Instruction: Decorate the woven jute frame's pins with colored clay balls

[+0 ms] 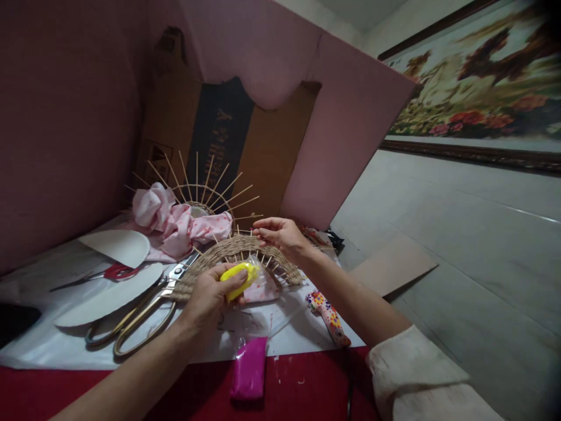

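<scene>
My left hand [209,298] is closed around a lump of yellow clay [240,277] in a clear wrapper, held just in front of a woven jute arch [232,252] with wooden skewers sticking out of it. My right hand [280,234] reaches over the arch's top edge, its fingertips pinched together at the weave and the skewer tips; what they grip is too small to name. A wrapped block of magenta clay [249,369] lies on the red cloth below my hands.
Gold-handled scissors [144,310], red-handled scissors [114,272], white cut-out card shapes [114,245], pink fabric [175,225] and a skewer sunburst frame [202,193] lie on white paper. A flowered tool [329,318] rests right. Pink boards and cardboard [263,146] stand behind.
</scene>
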### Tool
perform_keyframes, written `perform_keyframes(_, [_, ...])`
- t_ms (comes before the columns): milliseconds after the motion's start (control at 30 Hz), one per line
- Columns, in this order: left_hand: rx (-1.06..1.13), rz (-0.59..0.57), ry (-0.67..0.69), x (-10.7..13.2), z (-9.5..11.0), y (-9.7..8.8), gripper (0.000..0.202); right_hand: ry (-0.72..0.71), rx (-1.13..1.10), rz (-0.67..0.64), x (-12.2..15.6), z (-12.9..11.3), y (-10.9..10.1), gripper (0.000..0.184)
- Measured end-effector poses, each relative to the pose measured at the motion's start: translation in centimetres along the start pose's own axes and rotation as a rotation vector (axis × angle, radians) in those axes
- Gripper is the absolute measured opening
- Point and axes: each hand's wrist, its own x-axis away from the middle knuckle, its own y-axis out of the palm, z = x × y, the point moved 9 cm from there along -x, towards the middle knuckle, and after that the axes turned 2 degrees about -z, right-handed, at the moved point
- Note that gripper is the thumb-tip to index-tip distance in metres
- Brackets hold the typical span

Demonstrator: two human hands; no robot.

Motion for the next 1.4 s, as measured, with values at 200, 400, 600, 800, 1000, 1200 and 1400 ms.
perform_keyframes(200, [-0.023,0.006,0.011,-0.5,-0.4,-0.5,0.033,-0.031,0.146,0.017,-3.1,-0.4,0.7,0.028])
perform_keyframes(400, [-0.013,0.049,0.014,-0.7,-0.4,-1.1,0.038,-0.030,0.295,0.010,-4.9,-0.4,1.7,0.015])
perform_keyframes(600, [-0.010,0.041,0.023,-0.7,-0.6,-1.3,0.036,-0.083,0.578,0.022,-7.0,-0.5,1.7,0.005])
perform_keyframes(800, [0.004,0.044,0.027,-0.6,-0.5,-1.3,0.035,-0.205,0.894,0.018,-8.8,-1.1,2.0,0.005])
perform_keyframes(1000, [0.001,0.098,0.011,-0.5,-0.2,-1.6,0.036,-0.258,1.103,-0.013,-9.5,-1.1,2.9,0.009])
perform_keyframes(1200, [0.018,0.142,-0.012,-0.6,-0.2,-2.0,0.034,-0.247,1.130,-0.045,-9.9,-0.8,2.9,0.009])
perform_keyframes(1400, [0.001,0.139,-0.021,-0.8,-0.7,-2.3,0.031,-0.238,1.105,-0.117,-10.0,-0.1,3.1,0.014])
